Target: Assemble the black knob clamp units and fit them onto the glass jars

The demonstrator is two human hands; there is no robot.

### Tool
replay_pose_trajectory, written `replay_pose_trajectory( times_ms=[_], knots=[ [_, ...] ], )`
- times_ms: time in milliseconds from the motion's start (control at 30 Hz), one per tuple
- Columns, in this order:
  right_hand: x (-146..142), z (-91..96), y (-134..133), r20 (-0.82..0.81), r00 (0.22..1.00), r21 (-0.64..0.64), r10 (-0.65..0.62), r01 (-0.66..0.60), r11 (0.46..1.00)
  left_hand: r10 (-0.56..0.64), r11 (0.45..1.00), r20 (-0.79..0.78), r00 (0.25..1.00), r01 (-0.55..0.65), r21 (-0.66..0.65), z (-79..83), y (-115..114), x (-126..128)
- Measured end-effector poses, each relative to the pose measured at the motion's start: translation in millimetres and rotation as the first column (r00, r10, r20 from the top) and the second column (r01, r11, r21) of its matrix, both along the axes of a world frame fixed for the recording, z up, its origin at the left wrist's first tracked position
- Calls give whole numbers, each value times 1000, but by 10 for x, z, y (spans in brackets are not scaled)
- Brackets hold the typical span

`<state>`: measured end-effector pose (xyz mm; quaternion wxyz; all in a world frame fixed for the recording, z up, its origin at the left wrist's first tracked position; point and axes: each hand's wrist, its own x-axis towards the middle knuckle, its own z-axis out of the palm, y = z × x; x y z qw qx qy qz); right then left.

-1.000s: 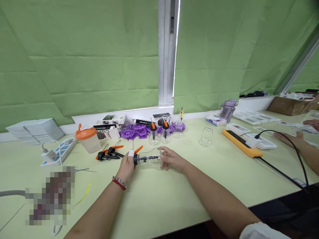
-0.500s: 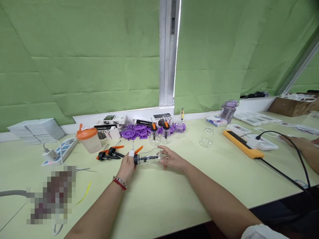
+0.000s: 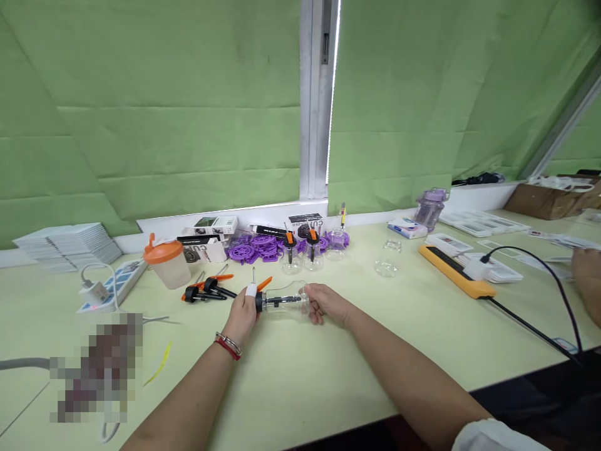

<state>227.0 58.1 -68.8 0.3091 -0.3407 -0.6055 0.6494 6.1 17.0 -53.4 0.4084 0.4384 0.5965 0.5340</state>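
A clear, waisted glass jar [image 3: 291, 297] lies on its side above the table between my hands, with a dark rod inside. My left hand [image 3: 243, 311] is closed around its black cap [image 3: 259, 302], where an orange lever [image 3: 265, 284] and a thin metal rod stick out. My right hand [image 3: 325, 302] grips the jar's wide base, with its fingers curled at the end. Two similar jars [image 3: 290, 258] with black and orange tops stand upright behind. Left of my hands lie two loose black caps [image 3: 191, 294] with dark rods and orange levers.
Purple plastic parts [image 3: 256, 248] and small boxes [image 3: 216, 225] line the wall. An orange-lidded cup [image 3: 166, 266] and a power strip [image 3: 123, 285] stand left. Rightward are a glass jar [image 3: 387, 267], a yellow power strip [image 3: 455, 273] and another person's hand [image 3: 586, 275].
My right hand's fingers have shifted from spread around the jar's base to curled at its end. The jar has moved slightly right. The other person's hand has moved right.
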Motion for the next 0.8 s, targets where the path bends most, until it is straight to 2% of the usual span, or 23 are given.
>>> replay_pose_trajectory(
  times_ms=[167,300,400,533,800],
  knots=[
    [-22,-19,18,75,996,16,-37,36,999,8,1000,7,1000,-8,-5,4,-3,9],
    [-4,16,-8,-35,997,17,-65,66,998,-6,1000,-17,1000,6,4,-19,12,-18],
    [35,53,-39,-134,991,62,-9,17,998,0,1000,-30,1000,0,0,-15,16,-25],
    [57,83,-53,-128,991,147,46,-27,989,3,1000,-36,999,-3,2,19,10,-15],
    [24,84,-32,-133,991,2,21,-21,1000,-19,999,2,1000,19,36,-13,27,-6]
  ],
)
